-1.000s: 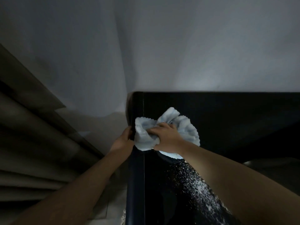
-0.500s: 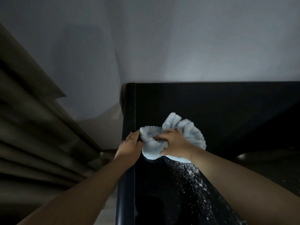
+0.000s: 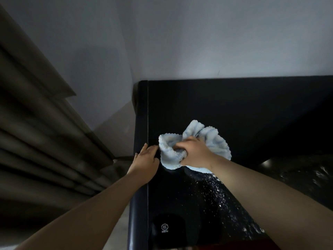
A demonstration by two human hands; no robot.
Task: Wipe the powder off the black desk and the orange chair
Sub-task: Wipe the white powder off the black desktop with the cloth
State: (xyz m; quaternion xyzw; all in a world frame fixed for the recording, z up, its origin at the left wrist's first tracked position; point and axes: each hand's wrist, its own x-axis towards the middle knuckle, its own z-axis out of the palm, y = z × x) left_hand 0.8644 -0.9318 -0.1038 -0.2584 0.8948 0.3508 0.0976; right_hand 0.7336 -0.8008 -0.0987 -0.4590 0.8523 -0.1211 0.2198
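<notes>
My right hand [image 3: 193, 153] grips the bunched pale-blue cloth [image 3: 215, 139] on the black desk [image 3: 234, 109], mid-frame. My left hand [image 3: 146, 159] lies flat on the desk's left edge, fingertips seemingly touching the cloth. White powder [image 3: 216, 193] speckles the lower centre.

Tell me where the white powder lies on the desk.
Head view: the white powder speckles the black desk on the near side of the light blue cloth, beside the right forearm.
</notes>
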